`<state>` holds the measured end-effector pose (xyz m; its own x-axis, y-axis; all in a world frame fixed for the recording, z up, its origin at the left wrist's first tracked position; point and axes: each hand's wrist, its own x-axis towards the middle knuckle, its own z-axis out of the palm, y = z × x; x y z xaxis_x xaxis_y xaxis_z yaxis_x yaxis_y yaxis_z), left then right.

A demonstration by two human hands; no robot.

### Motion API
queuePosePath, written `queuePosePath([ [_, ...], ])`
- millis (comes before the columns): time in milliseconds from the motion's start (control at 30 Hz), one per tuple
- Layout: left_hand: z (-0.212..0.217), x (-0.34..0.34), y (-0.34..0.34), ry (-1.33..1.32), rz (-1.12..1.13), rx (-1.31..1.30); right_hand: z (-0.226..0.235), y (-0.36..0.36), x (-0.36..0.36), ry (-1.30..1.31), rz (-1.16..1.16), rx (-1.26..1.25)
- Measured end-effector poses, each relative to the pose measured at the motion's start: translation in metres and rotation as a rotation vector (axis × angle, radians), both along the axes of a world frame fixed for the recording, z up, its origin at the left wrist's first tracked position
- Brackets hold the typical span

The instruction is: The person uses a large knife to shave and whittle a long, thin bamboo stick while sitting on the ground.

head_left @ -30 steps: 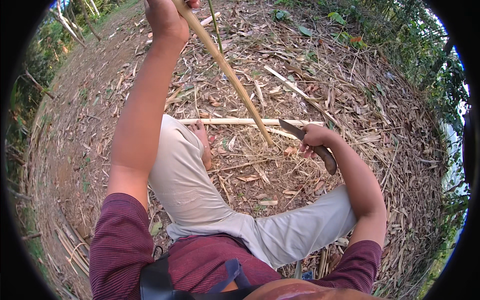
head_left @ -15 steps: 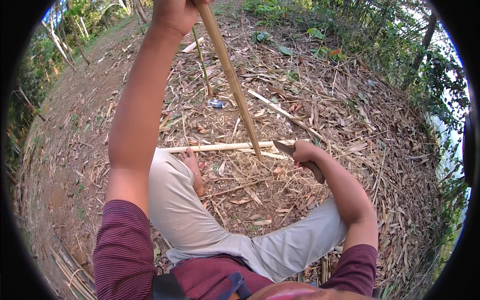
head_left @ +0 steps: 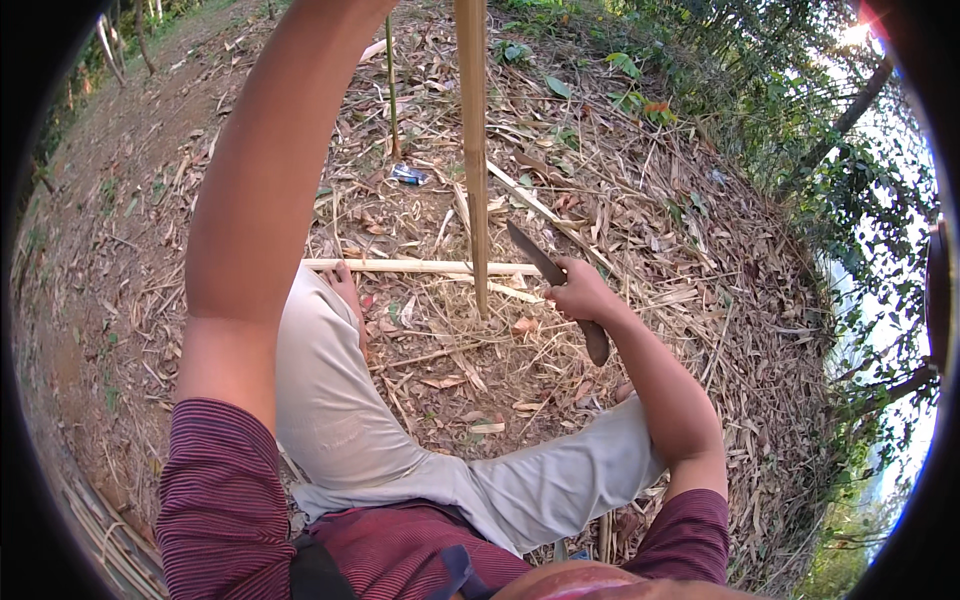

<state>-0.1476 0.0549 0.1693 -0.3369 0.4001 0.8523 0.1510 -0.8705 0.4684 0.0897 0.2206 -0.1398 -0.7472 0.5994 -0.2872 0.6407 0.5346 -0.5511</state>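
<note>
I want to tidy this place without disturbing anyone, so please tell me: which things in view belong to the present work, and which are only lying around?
Seem to belong to the work:
knife, in the right hand
long strip, nearly upright
perhaps the pale strip, crosswise on the ground

Seem just lying about:
small blue item
dry leaves

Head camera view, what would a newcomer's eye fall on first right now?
Probably the long pale strip, standing nearly vertical from the top edge down past mid-frame. Next comes the dark knife in the right grip, right of the strip's lower part, blade pointing up and left. Behind the strip, a pale stick lies crosswise on the ground.
</note>
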Motion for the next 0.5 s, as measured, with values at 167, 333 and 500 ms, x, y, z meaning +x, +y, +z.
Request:
queuePosePath([
  [167, -0.003, -0.004, 0.002, -0.006, -0.121, 0.036, 0.055, -0.091, -0.003, 0.734, -0.104, -0.163],
  [333, -0.002, 0.013, 0.000, 0.002, -0.034, 0.051, 0.034, -0.180, 0.006, 0.852, -0.288, -0.184],
  [500, -0.004, 0.047, -0.004, 0.020, -0.053, 0.043, 0.013, -0.214, 0.005, 0.981, -0.343, 0.029],
])
